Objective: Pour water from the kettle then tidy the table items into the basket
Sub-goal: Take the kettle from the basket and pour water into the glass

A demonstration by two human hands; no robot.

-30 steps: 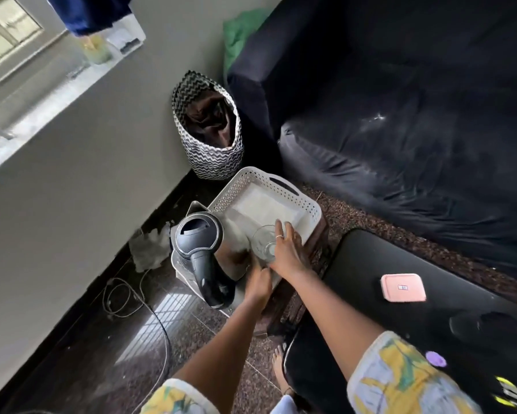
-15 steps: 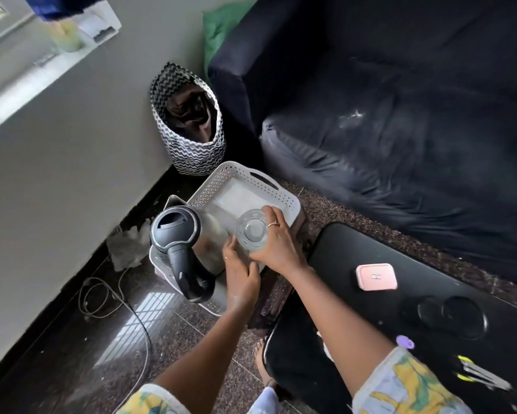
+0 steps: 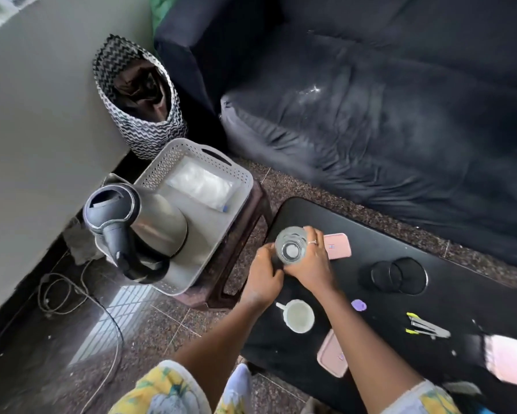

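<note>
A clear drinking glass (image 3: 291,248) is upright over the near left corner of the black table (image 3: 379,240). My right hand (image 3: 309,264) wraps its right side and my left hand (image 3: 264,271) cups its left side. The steel kettle (image 3: 140,228) with a black lid and handle stands in the near end of the white perforated basket (image 3: 209,156), which rests on a dark stool (image 3: 245,231). A white packet (image 3: 202,188) lies in the basket's far end. On the table lie a white mug (image 3: 298,315), two pink cases (image 3: 337,245) (image 3: 333,355), a purple cap (image 3: 358,305) and tweezers (image 3: 427,325).
A black ring-shaped holder (image 3: 397,274) lies on its side on the table. A zigzag-patterned bag (image 3: 140,94) stands by the wall, next to a dark sofa (image 3: 385,100). A cable (image 3: 72,297) trails on the floor at left. A blurred pink object (image 3: 509,358) sits at the table's right end.
Both hands have lifted the glass out of the basket and carried it right to the black table's corner. The view has swung right and down, revealing the mug and more table items.
</note>
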